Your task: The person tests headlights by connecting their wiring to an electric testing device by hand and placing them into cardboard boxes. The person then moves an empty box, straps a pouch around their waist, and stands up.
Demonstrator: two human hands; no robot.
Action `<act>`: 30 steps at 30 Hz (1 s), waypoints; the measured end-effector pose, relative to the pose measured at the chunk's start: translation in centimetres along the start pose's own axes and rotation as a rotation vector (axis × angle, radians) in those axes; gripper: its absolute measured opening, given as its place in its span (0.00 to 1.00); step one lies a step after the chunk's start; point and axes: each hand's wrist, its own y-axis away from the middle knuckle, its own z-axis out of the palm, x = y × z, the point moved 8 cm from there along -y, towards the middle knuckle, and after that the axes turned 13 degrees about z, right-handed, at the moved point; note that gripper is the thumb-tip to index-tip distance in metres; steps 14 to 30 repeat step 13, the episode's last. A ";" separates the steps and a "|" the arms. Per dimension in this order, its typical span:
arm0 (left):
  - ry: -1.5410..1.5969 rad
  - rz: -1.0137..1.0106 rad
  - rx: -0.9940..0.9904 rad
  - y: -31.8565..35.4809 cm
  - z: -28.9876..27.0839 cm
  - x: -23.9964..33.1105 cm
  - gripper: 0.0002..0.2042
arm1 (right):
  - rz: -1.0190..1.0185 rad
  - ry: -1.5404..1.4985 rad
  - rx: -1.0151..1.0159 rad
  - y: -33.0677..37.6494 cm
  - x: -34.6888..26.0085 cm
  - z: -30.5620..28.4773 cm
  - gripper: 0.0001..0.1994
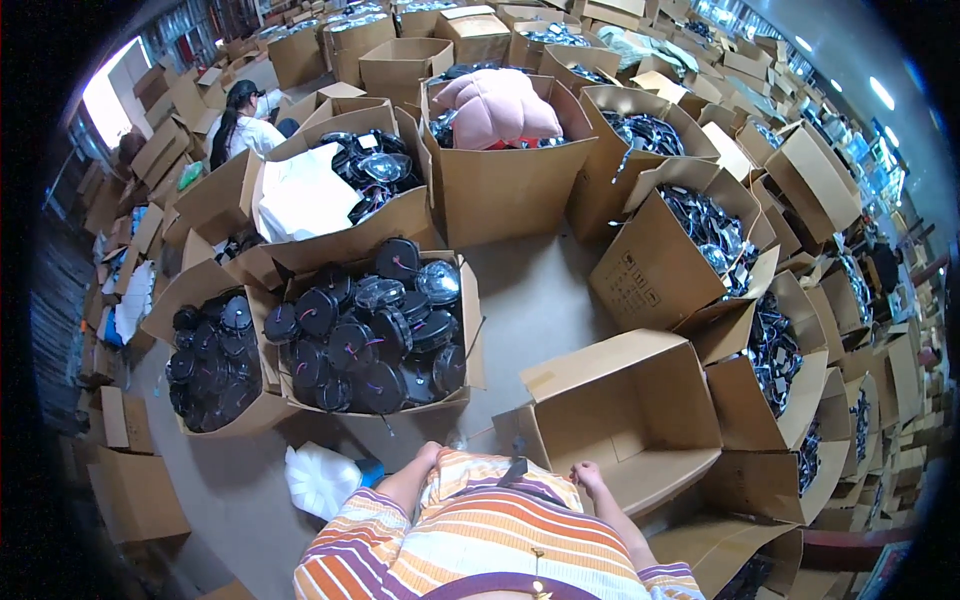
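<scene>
The person stands among cardboard cartons on a grey concrete floor (530, 300), striped orange-and-white shirt filling the bottom of the view, both forearms reaching down and forward. The right hand (585, 474) sits at the near rim of an empty brown carton (640, 420), fingers curled and seemingly touching the cardboard edge; whether that grip is closed on the rim or merely resting there I cannot tell. The left hand (430, 455) hangs low in front of the body, mostly hidden by its own forearm, so how far its grip is open and whether it holds anything is not clear. The empty carton lies just ahead and to the right of the body, tilted with its mouth facing up and toward the person, its long side running away to the right; the right hand is plainly the nearer one. Ahead and to the left, closer to the left hand, stands an open box of round black lamp housings (370, 335), glossy domes with thin coloured wires, packed tight. A second box of like parts (212, 365) sits further left. A crumpled white plastic bag (320, 478) lies on the floor beside the left arm. Beyond, a pink padded bundle (497, 105) tops another carton, and another worker in white (240, 125) bends over boxes in the far corner.
</scene>
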 end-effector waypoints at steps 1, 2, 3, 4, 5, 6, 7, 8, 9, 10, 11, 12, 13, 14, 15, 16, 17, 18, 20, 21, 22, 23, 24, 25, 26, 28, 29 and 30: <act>0.003 -0.003 0.003 0.2 -0.1 0.2 0.16 | 0.002 -0.007 0.005 0.0 0.1 -0.1 0.06; 0.007 -0.006 0.006 0.2 -0.2 0.4 0.16 | 0.002 -0.009 0.006 -0.1 0.1 -0.1 0.06; 0.005 -0.006 0.005 0.1 -0.2 0.4 0.16 | 0.002 -0.012 0.004 -0.1 0.1 -0.1 0.06; -0.004 -0.014 0.004 0.1 -0.1 0.3 0.16 | 0.000 -0.012 0.000 -0.1 0.1 -0.1 0.06; -0.013 -0.022 0.003 0.1 -0.1 0.1 0.16 | 0.000 -0.010 -0.001 0.0 0.1 -0.1 0.06; -0.012 -0.023 0.004 0.1 -0.2 0.1 0.16 | 0.004 -0.012 -0.001 0.1 0.1 0.0 0.06; -0.001 -0.025 -0.006 0.2 -0.1 0.2 0.16 | 0.010 -0.017 0.002 0.0 0.1 -0.1 0.06; 0.011 -0.026 -0.016 0.3 -0.1 0.4 0.16 | 0.010 -0.018 0.003 0.0 0.1 -0.1 0.06; 0.010 -0.025 -0.017 0.5 -0.2 0.7 0.16 | 0.012 -0.013 0.003 0.0 0.1 -0.2 0.06; 0.019 -0.038 -0.037 1.1 -0.4 1.5 0.15 | 0.013 -0.009 0.002 -0.1 0.2 -0.2 0.06; 0.028 -0.051 -0.058 1.4 -0.4 1.9 0.15 | 0.013 -0.012 0.003 -0.1 0.2 -0.2 0.06; 0.013 -0.053 -0.062 1.0 -0.3 1.7 0.15 | 0.008 -0.002 0.002 -0.2 0.2 -0.2 0.07; 0.001 -0.058 -0.062 0.8 -0.2 1.1 0.16 | 0.001 0.012 -0.002 -0.1 0.1 -0.1 0.07; 0.001 -0.058 -0.062 0.8 -0.2 1.1 0.16 | 0.001 0.012 -0.002 -0.1 0.1 -0.1 0.07; 0.001 -0.058 -0.062 0.8 -0.2 1.1 0.16 | 0.001 0.012 -0.002 -0.1 0.1 -0.1 0.07; 0.001 -0.058 -0.062 0.8 -0.2 1.1 0.16 | 0.001 0.012 -0.002 -0.1 0.1 -0.1 0.07; 0.001 -0.058 -0.062 0.8 -0.2 1.1 0.16 | 0.001 0.012 -0.002 -0.1 0.1 -0.1 0.07; 0.001 -0.058 -0.062 0.8 -0.2 1.1 0.16 | 0.001 0.012 -0.002 -0.1 0.1 -0.1 0.07; 0.001 -0.058 -0.062 0.8 -0.2 1.1 0.16 | 0.001 0.012 -0.002 -0.1 0.1 -0.1 0.07; 0.001 -0.058 -0.062 0.8 -0.2 1.1 0.16 | 0.001 0.012 -0.002 -0.1 0.1 -0.1 0.07; 0.001 -0.058 -0.062 0.8 -0.2 1.1 0.16 | 0.001 0.012 -0.002 -0.1 0.1 -0.1 0.07; 0.001 -0.058 -0.062 0.8 -0.2 1.1 0.16 | 0.001 0.012 -0.002 -0.1 0.1 -0.1 0.07; 0.001 -0.058 -0.062 0.8 -0.2 1.1 0.16 | 0.001 0.012 -0.002 -0.1 0.1 -0.1 0.07; 0.001 -0.058 -0.062 0.8 -0.2 1.1 0.16 | 0.001 0.012 -0.002 -0.1 0.1 -0.1 0.07; 0.001 -0.058 -0.062 0.8 -0.2 1.1 0.16 | 0.001 0.012 -0.002 -0.1 0.1 -0.1 0.07; 0.001 -0.058 -0.062 0.8 -0.2 1.1 0.16 | 0.001 0.012 -0.002 -0.1 0.1 -0.1 0.07; 0.001 -0.058 -0.062 0.8 -0.2 1.1 0.16 | 0.001 0.012 -0.002 -0.1 0.1 -0.1 0.07; 0.001 -0.058 -0.062 0.8 -0.2 1.1 0.16 | 0.001 0.012 -0.002 -0.1 0.1 -0.1 0.07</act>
